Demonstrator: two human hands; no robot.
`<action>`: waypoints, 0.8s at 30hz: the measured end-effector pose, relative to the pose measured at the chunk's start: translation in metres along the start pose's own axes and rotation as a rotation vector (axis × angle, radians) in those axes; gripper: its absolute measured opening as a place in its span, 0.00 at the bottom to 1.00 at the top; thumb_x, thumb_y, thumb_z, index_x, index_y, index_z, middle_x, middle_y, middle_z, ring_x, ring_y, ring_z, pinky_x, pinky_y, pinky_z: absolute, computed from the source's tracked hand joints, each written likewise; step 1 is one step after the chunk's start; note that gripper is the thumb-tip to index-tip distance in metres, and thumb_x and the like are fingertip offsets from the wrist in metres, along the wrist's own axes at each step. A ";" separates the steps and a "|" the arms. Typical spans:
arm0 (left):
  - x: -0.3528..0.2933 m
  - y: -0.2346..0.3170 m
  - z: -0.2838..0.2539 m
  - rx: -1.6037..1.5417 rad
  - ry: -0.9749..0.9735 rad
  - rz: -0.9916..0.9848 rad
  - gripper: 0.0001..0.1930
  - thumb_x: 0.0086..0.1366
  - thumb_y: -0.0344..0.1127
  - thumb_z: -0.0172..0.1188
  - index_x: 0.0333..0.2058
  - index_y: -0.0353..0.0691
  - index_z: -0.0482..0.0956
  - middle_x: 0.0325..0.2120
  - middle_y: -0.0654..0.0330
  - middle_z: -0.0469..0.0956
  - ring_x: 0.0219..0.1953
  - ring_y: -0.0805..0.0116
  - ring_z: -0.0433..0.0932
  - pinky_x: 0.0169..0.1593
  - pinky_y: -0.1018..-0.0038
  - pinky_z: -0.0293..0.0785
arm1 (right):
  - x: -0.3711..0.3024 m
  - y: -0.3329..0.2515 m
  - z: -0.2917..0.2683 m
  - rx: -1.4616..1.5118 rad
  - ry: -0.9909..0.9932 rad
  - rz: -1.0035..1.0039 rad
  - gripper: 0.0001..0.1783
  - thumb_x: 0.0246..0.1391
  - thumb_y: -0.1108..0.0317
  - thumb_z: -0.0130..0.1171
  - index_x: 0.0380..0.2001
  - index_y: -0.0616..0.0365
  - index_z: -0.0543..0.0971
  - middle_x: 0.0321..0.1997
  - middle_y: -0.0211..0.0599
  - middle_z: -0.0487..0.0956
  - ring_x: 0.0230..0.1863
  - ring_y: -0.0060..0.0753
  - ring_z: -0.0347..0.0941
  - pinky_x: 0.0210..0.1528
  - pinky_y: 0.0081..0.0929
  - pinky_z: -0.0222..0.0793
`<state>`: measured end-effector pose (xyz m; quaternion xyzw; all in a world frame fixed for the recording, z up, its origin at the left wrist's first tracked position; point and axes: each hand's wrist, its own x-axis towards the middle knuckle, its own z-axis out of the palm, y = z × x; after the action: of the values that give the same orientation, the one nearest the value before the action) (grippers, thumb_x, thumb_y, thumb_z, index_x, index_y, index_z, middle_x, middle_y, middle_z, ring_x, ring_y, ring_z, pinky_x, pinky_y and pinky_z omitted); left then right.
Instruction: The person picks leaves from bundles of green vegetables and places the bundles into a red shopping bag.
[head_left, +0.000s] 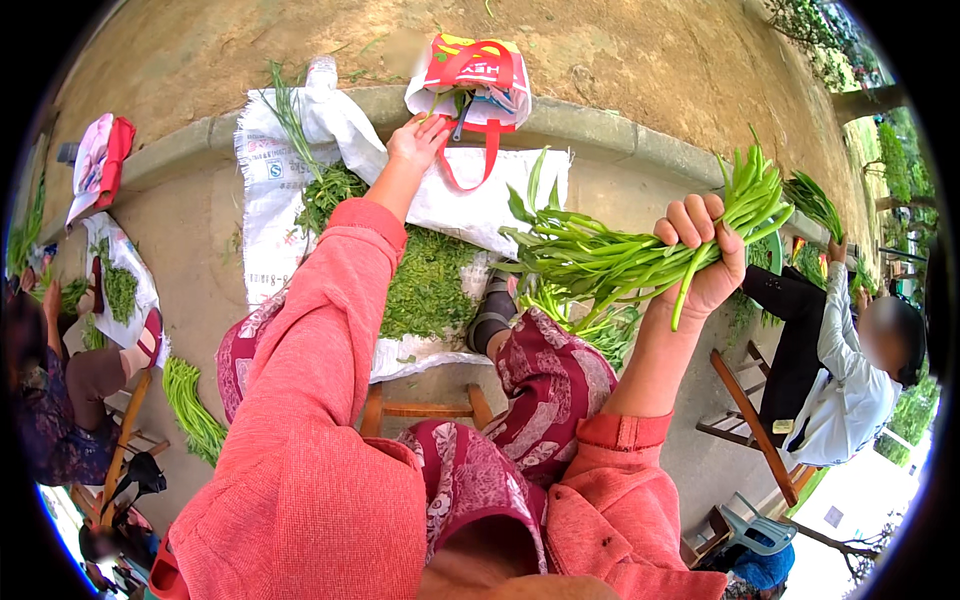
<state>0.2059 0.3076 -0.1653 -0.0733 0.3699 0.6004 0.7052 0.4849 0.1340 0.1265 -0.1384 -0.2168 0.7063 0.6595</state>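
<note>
My right hand (705, 255) is raised on the right, its fingers wrapped round a bunch of water spinach (610, 262). Leafy ends and stalks stick out on both sides of the fist. My left hand (418, 142) stretches forward to the mouth of a red and white tote bag (440, 70) with red handles. Its fingers are extended beside a thin green stem at the bag's opening; no firm grip on it shows. Below my arms, a pile of chopped greens (430, 295) lies on a white woven sack (265, 225). Longer greens (330, 195) rest by my left forearm.
A concrete curb (590, 135) runs behind the sack. Bundled stalks (192, 405) lie on the ground at left. Seated people (845, 370) on both sides handle greens, near wooden stools (750, 420). A second red bag (115, 160) stands far left.
</note>
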 end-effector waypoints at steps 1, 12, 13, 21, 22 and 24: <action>0.001 -0.004 0.004 -0.020 -0.011 -0.007 0.09 0.64 0.29 0.39 0.41 0.35 0.65 0.44 0.45 0.69 0.53 0.47 0.66 0.55 0.49 0.63 | 0.000 0.001 -0.001 -0.004 -0.003 0.007 0.06 0.44 0.70 0.50 0.27 0.56 0.65 0.22 0.28 0.61 0.25 0.25 0.58 0.34 0.30 0.61; 0.010 -0.012 0.015 -0.027 0.012 0.087 0.19 0.61 0.29 0.41 0.49 0.23 0.59 0.49 0.42 0.66 0.55 0.46 0.64 0.58 0.48 0.58 | 0.002 0.003 -0.003 0.009 0.011 -0.027 0.06 0.45 0.70 0.50 0.26 0.55 0.64 0.23 0.28 0.62 0.26 0.25 0.58 0.34 0.30 0.60; 0.007 -0.014 0.015 0.026 0.010 0.095 0.18 0.60 0.28 0.42 0.48 0.22 0.60 0.48 0.41 0.66 0.54 0.45 0.65 0.57 0.48 0.60 | 0.002 0.003 -0.004 0.012 0.012 -0.027 0.06 0.45 0.70 0.50 0.27 0.55 0.65 0.23 0.28 0.62 0.26 0.25 0.58 0.35 0.30 0.61; -0.040 -0.035 0.014 0.463 0.200 0.141 0.14 0.53 0.24 0.44 0.39 0.27 0.68 0.28 0.48 0.73 0.23 0.56 0.76 0.20 0.67 0.73 | 0.002 0.007 -0.006 0.029 0.040 -0.057 0.09 0.45 0.69 0.50 0.32 0.59 0.71 0.24 0.28 0.64 0.26 0.26 0.59 0.35 0.31 0.61; -0.047 -0.037 0.013 0.511 0.196 0.134 0.13 0.53 0.25 0.45 0.38 0.30 0.70 0.24 0.50 0.73 0.19 0.59 0.75 0.15 0.70 0.71 | 0.002 0.007 -0.008 0.031 0.046 -0.063 0.09 0.45 0.69 0.50 0.32 0.59 0.71 0.24 0.28 0.64 0.27 0.26 0.59 0.36 0.31 0.62; -0.061 -0.047 0.009 0.636 0.160 0.192 0.11 0.53 0.26 0.46 0.36 0.32 0.72 0.23 0.54 0.72 0.17 0.63 0.73 0.14 0.73 0.67 | 0.003 0.006 -0.012 0.029 0.048 -0.065 0.08 0.45 0.69 0.50 0.31 0.58 0.71 0.24 0.29 0.64 0.27 0.27 0.59 0.36 0.32 0.63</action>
<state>0.2518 0.2519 -0.1372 0.1386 0.5978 0.5113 0.6017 0.4855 0.1383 0.1133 -0.1388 -0.1949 0.6840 0.6891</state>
